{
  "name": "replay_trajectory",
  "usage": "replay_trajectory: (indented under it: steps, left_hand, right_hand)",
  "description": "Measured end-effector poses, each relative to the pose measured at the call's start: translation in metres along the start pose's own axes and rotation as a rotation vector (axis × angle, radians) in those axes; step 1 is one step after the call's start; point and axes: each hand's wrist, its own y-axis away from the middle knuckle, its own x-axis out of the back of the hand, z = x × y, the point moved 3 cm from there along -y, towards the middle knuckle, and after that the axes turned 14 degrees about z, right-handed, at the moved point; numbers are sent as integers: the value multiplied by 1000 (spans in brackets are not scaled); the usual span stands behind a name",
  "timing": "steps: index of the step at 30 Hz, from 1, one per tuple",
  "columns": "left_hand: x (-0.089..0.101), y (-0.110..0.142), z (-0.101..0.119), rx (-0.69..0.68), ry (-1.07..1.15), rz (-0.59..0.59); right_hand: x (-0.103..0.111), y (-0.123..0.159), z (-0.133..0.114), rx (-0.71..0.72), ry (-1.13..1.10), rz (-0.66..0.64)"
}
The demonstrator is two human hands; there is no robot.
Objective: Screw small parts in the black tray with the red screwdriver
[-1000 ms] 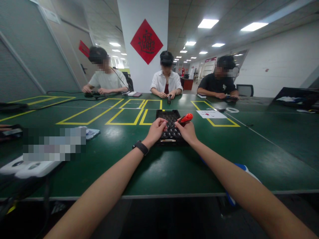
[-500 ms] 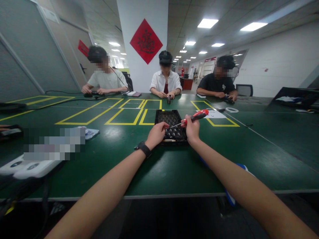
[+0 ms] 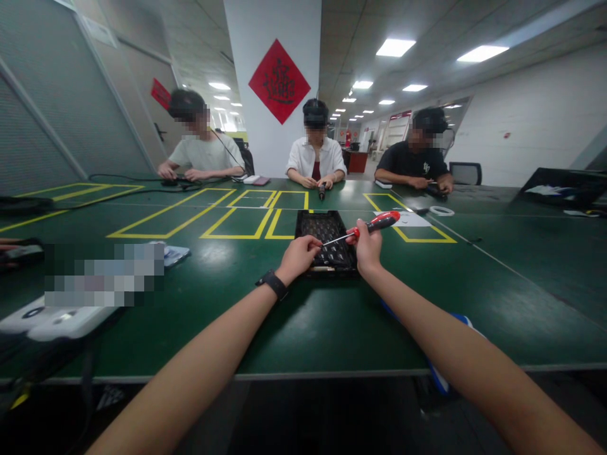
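Note:
My right hand point(image 3: 368, 250) is closed around a screwdriver point(image 3: 386, 220) with a red and black handle. Its thin metal shaft slants down to the left, with its tip at the fingers of my left hand point(image 3: 298, 256). Those fingers are pinched together at the tip; whatever small piece may be between them is hidden. Beneath both hands lies an open black case point(image 3: 349, 273) with rows of small, shiny pieces that look like screwdriver bits. A dark watch point(image 3: 272, 284) is on my left wrist.
Yellow tape outlines mark the green table point(image 3: 303, 328). White devices point(image 3: 71, 319) and cables lie to the left. A white sheet point(image 3: 415, 219) and a tape roll point(image 3: 441, 211) sit beyond my right hand. Three people point(image 3: 317, 155) sit across the table, working with their hands.
The screwdriver has swung out from upright-looking over the case to a slant, its shaft now showing and its tip at my left fingers. My right hand has shifted right, away from my left.

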Motion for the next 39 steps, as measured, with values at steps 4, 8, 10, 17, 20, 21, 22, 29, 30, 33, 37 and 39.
replay_trajectory:
  steps: [4,8,10,17,20,21,22,29,30,33,37,39]
  left_hand:
    - [0,-1,0,18,22,7]
    - [2,-1,1,45,18,12]
    - [3,0,2,46,20,15]
    - [5,1,4,55,11,13]
    - [6,1,6,43,10,12]
    - [6,1,6,38,11,13]
    - [6,1,6,35,10,12]
    - [7,1,8,42,7,7]
    - [8,1,8,48,14,12]
    - [10,1,10,64,42,31]
    - [10,0,11,64,66,35]
    - [10,0,11,55,71,35]
  right_hand:
    - [1,2,-5,9,-24,36]
    - [2,3,-8,-16,-41,68]
    - [2,3,-9,-19,-40,64]
    - [-1,8,-13,59,-23,-23]
    - [-2,12,-18,119,15,-42]
    - [-3,14,-21,146,29,-54]
    - [-3,16,-25,178,45,-72]
    - [-9,37,-46,474,204,-476]
    - [-10,40,-47,513,212,-541]
    - [-11,45,-47,562,224,-663]
    - [-10,45,-40,486,204,-671]
    - [-10,44,-39,443,172,-636]
